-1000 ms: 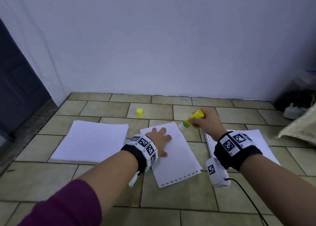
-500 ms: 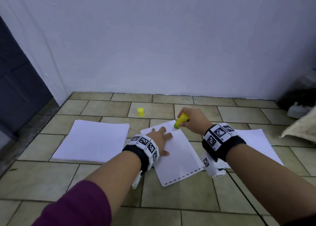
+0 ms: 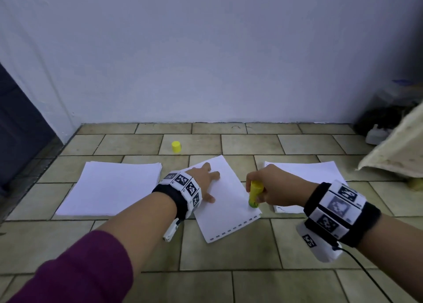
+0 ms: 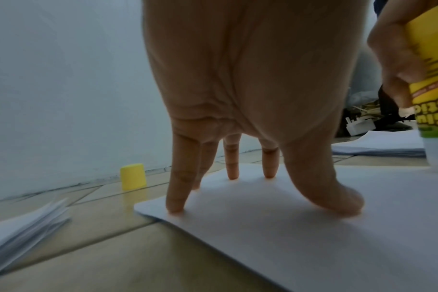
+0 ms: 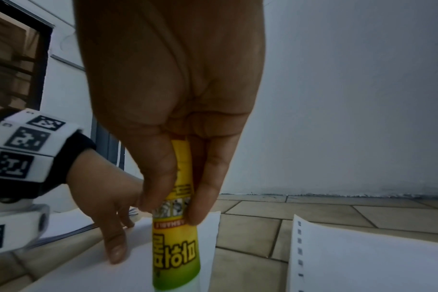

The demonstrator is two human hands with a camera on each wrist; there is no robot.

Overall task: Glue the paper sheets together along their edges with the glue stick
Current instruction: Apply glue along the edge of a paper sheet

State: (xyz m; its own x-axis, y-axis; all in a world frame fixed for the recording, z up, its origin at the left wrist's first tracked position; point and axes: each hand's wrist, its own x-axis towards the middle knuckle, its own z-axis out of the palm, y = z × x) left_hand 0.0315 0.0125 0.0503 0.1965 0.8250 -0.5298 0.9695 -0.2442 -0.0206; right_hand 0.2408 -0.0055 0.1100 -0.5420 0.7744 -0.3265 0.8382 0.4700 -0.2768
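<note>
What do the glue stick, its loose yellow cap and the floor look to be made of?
Glue stick: likely smooth plastic tube, glossy yellow-green printed label. Yellow cap: seemingly matte moulded plastic, uniform colour, standing on the floor apart from the sheets. Floor: glazed tan tiles, probably ceramic, with dark grout lines and a faint sheen.
</note>
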